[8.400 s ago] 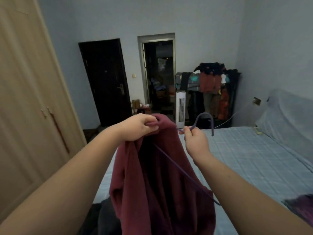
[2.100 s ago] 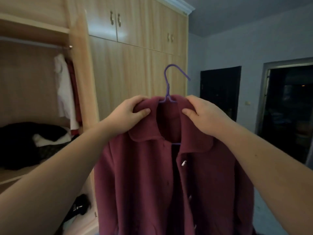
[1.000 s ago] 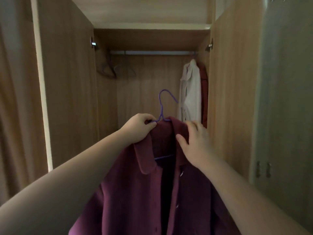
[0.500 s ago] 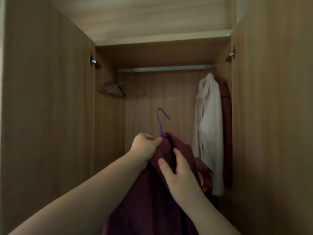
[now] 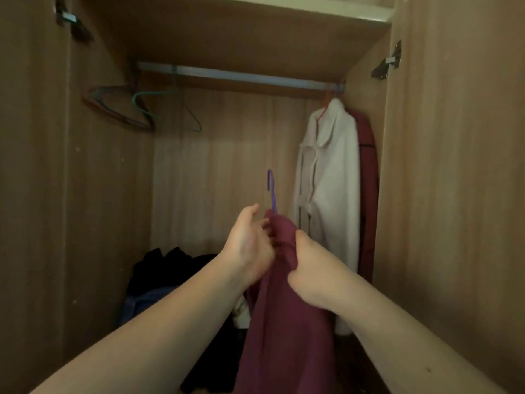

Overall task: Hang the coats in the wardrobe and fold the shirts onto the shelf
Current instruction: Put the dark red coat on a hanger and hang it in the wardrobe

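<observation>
Maroon cloth is bunched in both hands: the right hand [image 5: 308, 268] grips the coat [image 5: 284, 322] just below its collar, fingers curled into the fabric, while the left hand [image 5: 248, 245] pinches the collar edge beside the purple hanger [image 5: 272, 191], thumb raised. Held this way, the hook stands upright and free, probably so it can catch the rail [image 5: 241, 76] well above. A white coat [image 5: 329, 183] hangs at the right; spare hangers [image 5: 125, 109] crowd the left.
</observation>
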